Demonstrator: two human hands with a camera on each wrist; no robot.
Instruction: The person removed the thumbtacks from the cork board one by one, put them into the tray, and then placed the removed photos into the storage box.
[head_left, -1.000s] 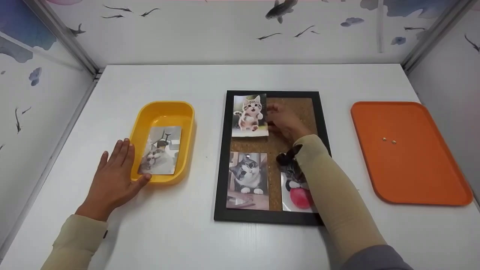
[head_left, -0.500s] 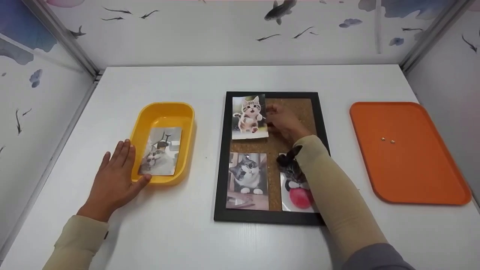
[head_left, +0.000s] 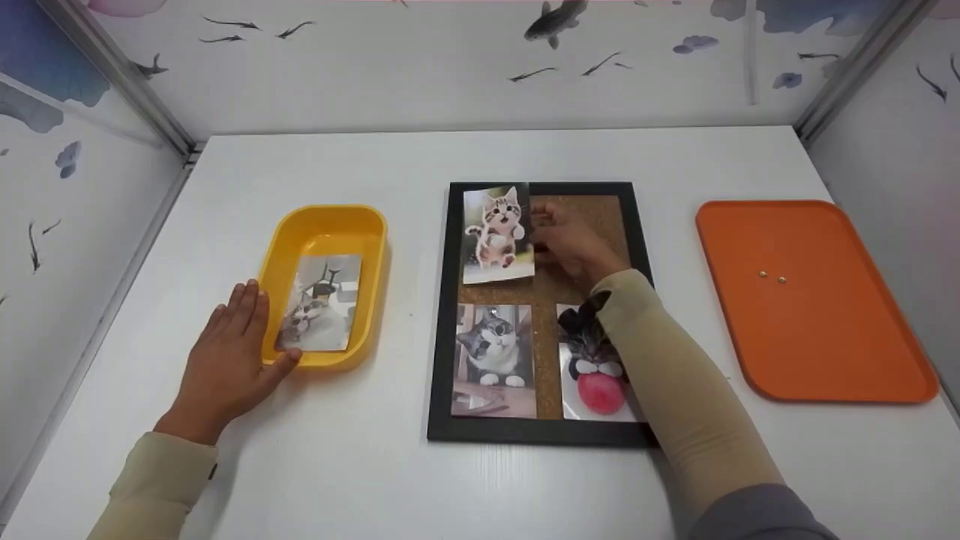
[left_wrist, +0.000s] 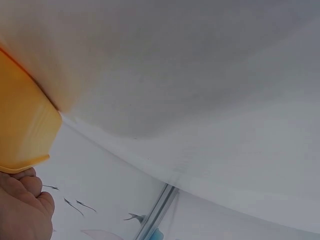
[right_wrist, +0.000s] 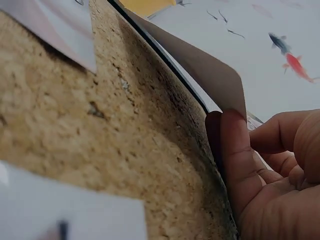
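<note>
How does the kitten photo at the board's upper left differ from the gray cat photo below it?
The right hand pinches the kitten photo; no hand holds the gray cat photo.
The kitten photo tilts up off the cork; the gray cat photo lies on it.
The gray cat photo shows a pin near its top; the kitten photo shows none.
Both are upright cat pictures.

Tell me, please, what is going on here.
A person's right hand pinches the kitten photo at the upper left of a black-framed cork board; the right wrist view shows the photo tilted off the cork. The left hand rests against a yellow tub holding another cat photo. A grey-and-white cat photo and a photo of a cat with a pink ball lie on the board's lower half, and two small pin-like pieces sit on the orange tray.
</note>
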